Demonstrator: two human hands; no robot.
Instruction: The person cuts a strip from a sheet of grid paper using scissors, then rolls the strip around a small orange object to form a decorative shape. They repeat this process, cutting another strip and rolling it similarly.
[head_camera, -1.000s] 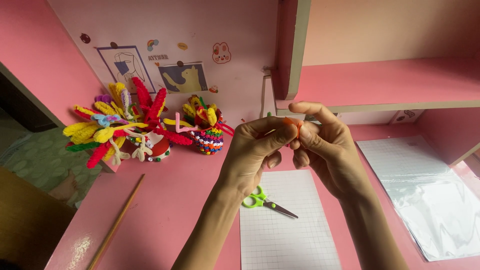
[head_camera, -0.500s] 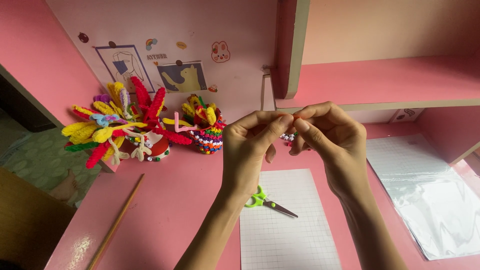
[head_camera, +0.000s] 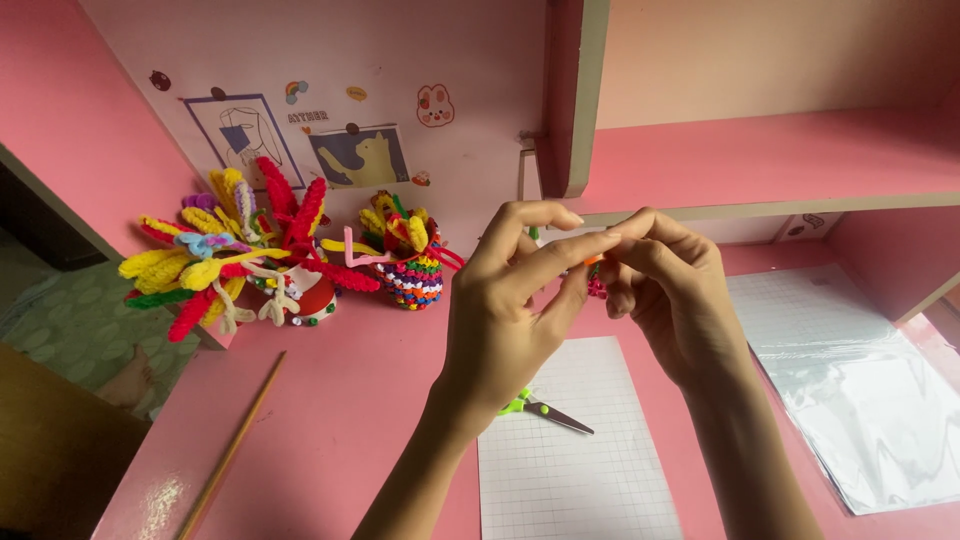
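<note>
A small orange and pink piece (head_camera: 596, 275) sits pinched between the fingertips of both hands above the pink bench (head_camera: 350, 400), and most of it is hidden by the fingers, so its shape cannot be told. The left hand (head_camera: 515, 300) grips it with thumb and forefinger pressed together; the right hand (head_camera: 670, 295) closes on it from the right. Under the left wrist lie green-handled scissors (head_camera: 545, 410), half covered, on a sheet of grid paper (head_camera: 570, 460) that is cut off at the near edge. A clear plastic sheet (head_camera: 860, 390) lies to the right. Far left stand two bunches of fuzzy wire flowers (head_camera: 260, 250), with a wooden stick (head_camera: 235, 450) near left
</note>
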